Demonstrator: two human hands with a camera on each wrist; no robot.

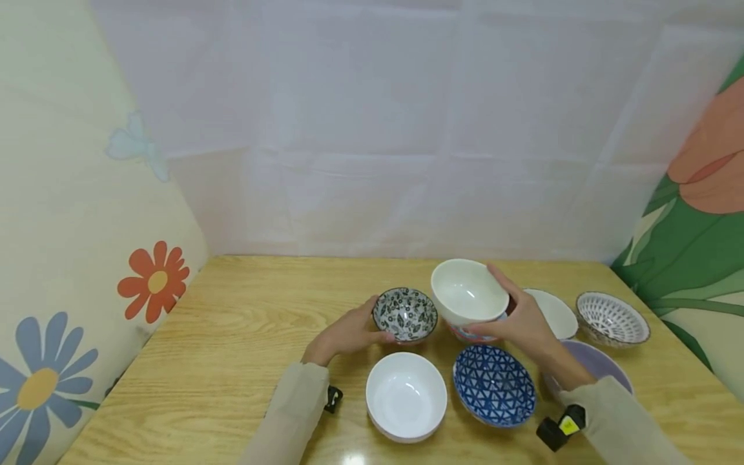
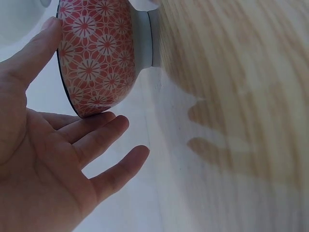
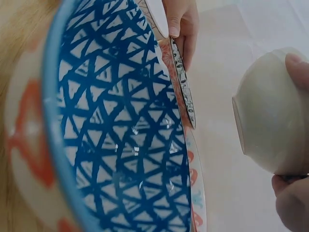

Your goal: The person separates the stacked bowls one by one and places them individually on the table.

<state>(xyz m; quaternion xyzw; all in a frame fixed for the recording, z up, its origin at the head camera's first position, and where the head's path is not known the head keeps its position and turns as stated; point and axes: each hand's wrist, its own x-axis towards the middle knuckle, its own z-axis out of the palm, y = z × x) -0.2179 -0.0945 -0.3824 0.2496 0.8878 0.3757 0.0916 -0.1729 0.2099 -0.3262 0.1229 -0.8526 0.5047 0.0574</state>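
My left hand (image 1: 352, 329) grips a small bowl (image 1: 405, 314) by its rim, thumb on one side and fingers on the other. This bowl has a black-and-white patterned inside; its outside (image 2: 99, 53) is red with white flowers. Its foot is at or very near the table. My right hand (image 1: 517, 321) holds a plain white bowl (image 1: 469, 294) up off the table, thumb and fingers on opposite sides; its foot shows in the right wrist view. Below it, mostly hidden, is a bowl with red-and-blue decoration (image 1: 473, 334).
Nearer me are a white bowl (image 1: 405, 397) and a blue triangle-patterned bowl (image 1: 494, 385). To the right, partly behind my forearm, are a purple bowl (image 1: 601, 361), a white dish (image 1: 552, 313) and a grey-patterned bowl (image 1: 613, 318). Wooden table (image 1: 232, 342) extends left.
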